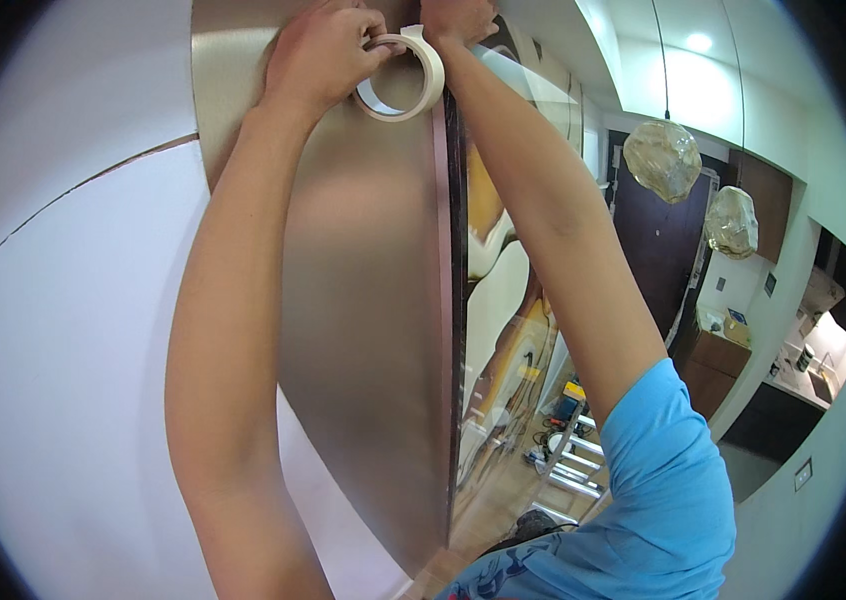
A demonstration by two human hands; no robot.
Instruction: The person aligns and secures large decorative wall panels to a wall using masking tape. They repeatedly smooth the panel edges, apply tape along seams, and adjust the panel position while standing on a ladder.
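My left hand (328, 50) is raised at the top of the head view, its fingers closed on a roll of cream masking tape (432, 85). The roll hangs in front of a tall brushed-metal panel (363, 280), close to the panel's right edge. A short bit of tape stands up from the roll toward the other hand. My right hand (458, 18) is up beside the same edge, partly cut off by the picture's top. Its visible fingers look curled; whatever is in them is hidden.
Right of the metal panel runs a dark edge strip (457, 300) beside a glossy patterned panel (493, 290). White panels (73, 350) stand on the left. Below are an aluminium ladder (575, 465) and tools on the floor. Glass pendant lamps (662, 162) hang at right.
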